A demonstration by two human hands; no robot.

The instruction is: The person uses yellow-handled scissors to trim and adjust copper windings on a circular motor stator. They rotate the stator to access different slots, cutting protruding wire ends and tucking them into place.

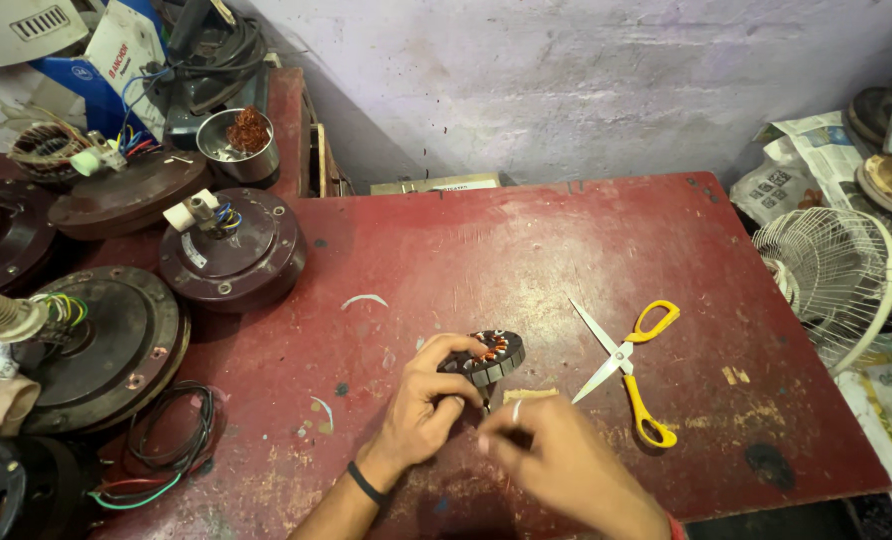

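Note:
My left hand [424, 405] grips a small round motor stator [490, 355] with copper windings, holding it tilted just above the red table [526, 250]. My right hand [556, 462] is close below the stator, fingers pinched together on something thin; what it pinches is too small to tell. Yellow-handled scissors [628, 366] lie open on the table to the right of both hands. A pale strip of paper [530, 395] lies under the stator.
Several dark brown ceiling-fan motors [234, 250] with coloured wires crowd the left side. A steel bowl of copper wire [238, 142] stands at the back left. Loose wire loops [166, 445] lie front left. A white fan guard [834, 275] and newspapers [801, 170] sit right.

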